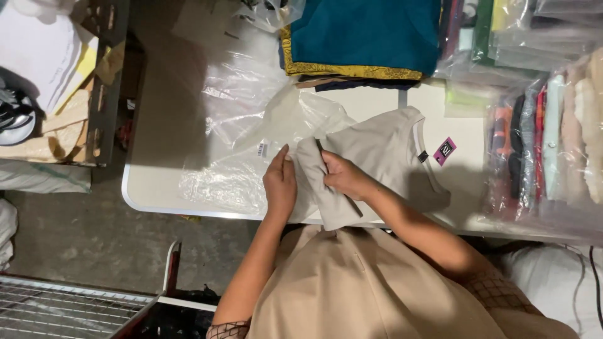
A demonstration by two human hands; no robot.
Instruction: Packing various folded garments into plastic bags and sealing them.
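Observation:
A light grey T-shirt (383, 150) with a pink tag (445, 150) at its collar lies on the white table (154, 182), partly inside a clear plastic bag (251, 135). My left hand (280, 183) rests on the bag's edge and the folded lower part of the shirt. My right hand (344, 177) grips the folded grey cloth just beside it, fingers closed on the fold. The shirt's lower end hangs over the table's near edge against my beige clothing.
Folded teal cloth with a yellow border (361, 37) lies at the table's back. Bagged folded garments (546, 138) stand in a row at right. Cardboard and papers (56, 81) pile up at left; a metal wire rack (63, 307) sits at lower left on the concrete floor.

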